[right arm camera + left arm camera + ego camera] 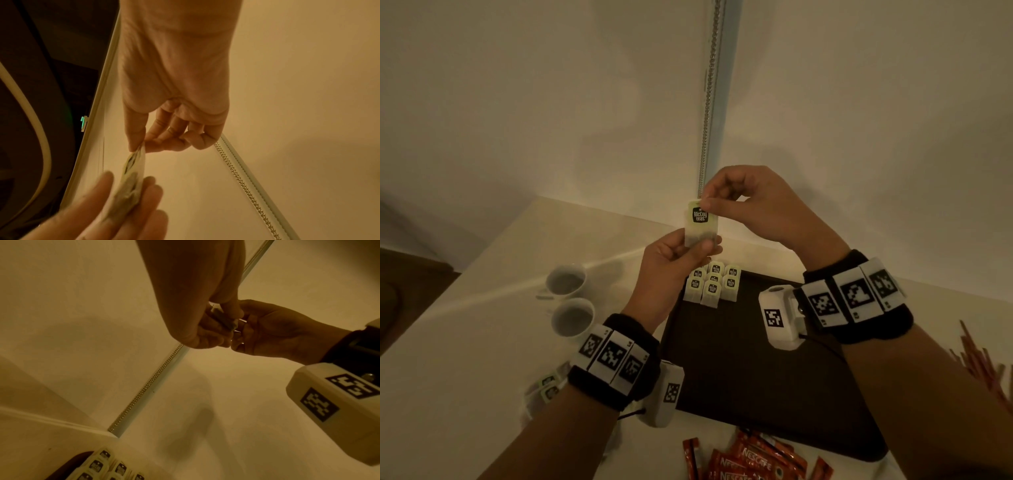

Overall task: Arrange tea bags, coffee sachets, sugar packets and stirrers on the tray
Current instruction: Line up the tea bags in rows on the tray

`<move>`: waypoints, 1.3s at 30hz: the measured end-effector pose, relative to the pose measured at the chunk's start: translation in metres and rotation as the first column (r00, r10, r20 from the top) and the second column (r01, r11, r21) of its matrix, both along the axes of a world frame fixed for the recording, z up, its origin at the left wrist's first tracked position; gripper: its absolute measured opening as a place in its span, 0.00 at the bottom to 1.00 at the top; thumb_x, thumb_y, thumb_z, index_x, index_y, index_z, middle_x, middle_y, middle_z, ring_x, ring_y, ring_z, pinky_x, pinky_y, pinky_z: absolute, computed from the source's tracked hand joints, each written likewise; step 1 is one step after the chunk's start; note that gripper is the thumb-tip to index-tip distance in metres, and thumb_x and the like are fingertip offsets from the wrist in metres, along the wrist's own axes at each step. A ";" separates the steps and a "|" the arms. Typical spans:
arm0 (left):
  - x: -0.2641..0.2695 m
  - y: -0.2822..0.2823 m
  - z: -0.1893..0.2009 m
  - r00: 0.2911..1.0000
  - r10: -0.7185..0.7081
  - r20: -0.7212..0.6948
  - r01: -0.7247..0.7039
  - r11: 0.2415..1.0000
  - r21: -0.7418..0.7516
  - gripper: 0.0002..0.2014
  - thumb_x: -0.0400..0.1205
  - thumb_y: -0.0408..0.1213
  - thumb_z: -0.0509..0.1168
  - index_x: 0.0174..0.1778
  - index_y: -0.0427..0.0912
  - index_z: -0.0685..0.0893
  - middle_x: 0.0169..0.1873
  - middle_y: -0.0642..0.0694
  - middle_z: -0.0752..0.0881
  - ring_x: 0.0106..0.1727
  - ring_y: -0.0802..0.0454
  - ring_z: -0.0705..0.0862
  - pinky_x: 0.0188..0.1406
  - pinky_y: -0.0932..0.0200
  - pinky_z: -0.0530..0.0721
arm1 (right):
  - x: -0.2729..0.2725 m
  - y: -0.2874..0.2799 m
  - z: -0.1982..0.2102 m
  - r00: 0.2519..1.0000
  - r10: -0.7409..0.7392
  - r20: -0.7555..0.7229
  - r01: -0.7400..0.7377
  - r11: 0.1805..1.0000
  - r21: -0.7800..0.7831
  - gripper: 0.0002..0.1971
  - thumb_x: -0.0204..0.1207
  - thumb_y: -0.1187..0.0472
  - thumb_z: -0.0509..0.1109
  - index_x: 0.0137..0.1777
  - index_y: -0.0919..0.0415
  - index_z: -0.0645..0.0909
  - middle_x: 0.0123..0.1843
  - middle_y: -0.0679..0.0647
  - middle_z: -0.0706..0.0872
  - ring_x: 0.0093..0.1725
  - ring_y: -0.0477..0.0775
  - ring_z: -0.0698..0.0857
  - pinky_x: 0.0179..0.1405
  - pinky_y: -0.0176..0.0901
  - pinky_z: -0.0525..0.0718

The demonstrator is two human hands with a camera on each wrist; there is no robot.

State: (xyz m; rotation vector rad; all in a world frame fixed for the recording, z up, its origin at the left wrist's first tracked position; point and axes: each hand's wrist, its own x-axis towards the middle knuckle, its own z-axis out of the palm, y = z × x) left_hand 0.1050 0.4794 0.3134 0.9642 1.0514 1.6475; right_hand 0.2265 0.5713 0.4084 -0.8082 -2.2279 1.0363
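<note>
Both hands hold one pale green tea bag (700, 224) up above the far left corner of the dark tray (756, 370). My left hand (688, 246) grips its lower end between thumb and fingers. My right hand (709, 202) pinches its top edge; the right wrist view shows that pinch on the tea bag (133, 165) edge-on. Several tea bags (714, 282) lie in rows in the tray's far left corner, also seen as tea bags (107, 467) at the bottom of the left wrist view. In the left wrist view the tea bag (223, 318) sits between both hands.
Two white cups (570, 298) stand left of the tray. More tea bags (548, 385) lie under my left forearm. Red coffee sachets (750, 459) lie at the near edge. Red stirrers (983, 363) lie at the right. A wall corner with a bead chain (709, 102) rises behind.
</note>
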 end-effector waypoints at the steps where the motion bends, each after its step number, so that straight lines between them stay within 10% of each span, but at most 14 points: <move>1: 0.001 0.001 -0.002 1.000 -0.003 0.015 0.003 1.000 0.001 0.07 0.74 0.39 0.72 0.45 0.53 0.91 0.45 0.49 0.92 0.50 0.51 0.89 0.51 0.59 0.82 | 0.000 0.000 0.001 1.000 -0.003 0.005 0.003 1.000 -0.001 0.02 0.72 0.60 0.76 0.42 0.56 0.86 0.38 0.58 0.88 0.35 0.44 0.81 0.43 0.34 0.80; 11: 0.011 0.000 -0.012 0.987 -0.021 0.162 0.029 0.999 -0.043 0.12 0.74 0.39 0.66 0.52 0.42 0.85 0.43 0.49 0.91 0.48 0.54 0.89 0.48 0.65 0.83 | 0.004 -0.002 -0.010 1.000 -0.024 0.005 0.024 0.999 -0.040 0.02 0.72 0.62 0.76 0.41 0.57 0.85 0.38 0.60 0.88 0.33 0.44 0.81 0.40 0.34 0.81; 18: -0.014 -0.025 -0.040 0.990 -0.071 -0.124 0.038 0.968 -0.249 0.20 0.75 0.44 0.73 0.63 0.55 0.80 0.59 0.51 0.87 0.61 0.50 0.85 0.55 0.56 0.85 | 0.029 0.008 -0.063 0.995 -0.066 0.072 0.074 0.990 -0.123 0.03 0.72 0.63 0.75 0.41 0.56 0.84 0.37 0.50 0.87 0.35 0.37 0.82 0.39 0.26 0.80; 23: -0.049 -0.092 -0.073 0.967 -0.011 -0.254 -0.090 0.918 -0.386 0.18 0.67 0.44 0.74 0.52 0.43 0.85 0.43 0.48 0.91 0.41 0.52 0.88 0.42 0.61 0.83 | 0.055 0.016 -0.151 0.929 -0.119 0.352 0.227 0.931 -0.286 0.03 0.76 0.65 0.71 0.48 0.61 0.82 0.47 0.49 0.86 0.38 0.35 0.82 0.31 0.25 0.79; 26: -0.064 -0.136 -0.092 0.963 -0.015 -0.270 -0.128 0.855 -0.503 0.06 0.74 0.36 0.71 0.45 0.47 0.89 0.42 0.44 0.91 0.38 0.54 0.88 0.40 0.63 0.84 | 0.060 0.020 -0.196 0.874 -0.094 0.477 0.278 0.901 -0.333 0.07 0.77 0.66 0.69 0.54 0.65 0.81 0.53 0.58 0.86 0.41 0.43 0.82 0.33 0.29 0.80; 34: -0.090 -0.232 -0.144 0.878 -0.308 -0.367 -0.107 0.620 -0.777 0.12 0.75 0.26 0.73 0.41 0.50 0.92 0.38 0.43 0.90 0.36 0.53 0.88 0.38 0.62 0.86 | 0.045 0.042 -0.239 0.833 -0.327 0.447 0.468 0.847 -0.253 0.06 0.77 0.66 0.70 0.51 0.66 0.84 0.49 0.58 0.87 0.37 0.42 0.81 0.34 0.29 0.81; 39: -0.110 -0.259 -0.168 0.852 -0.395 -0.343 -0.130 0.477 -0.869 0.07 0.77 0.31 0.72 0.45 0.48 0.88 0.41 0.47 0.90 0.42 0.49 0.86 0.41 0.65 0.83 | 0.036 0.052 -0.251 0.792 -0.381 0.477 0.510 0.842 -0.175 0.04 0.75 0.67 0.72 0.48 0.65 0.85 0.50 0.60 0.88 0.48 0.54 0.85 0.55 0.49 0.86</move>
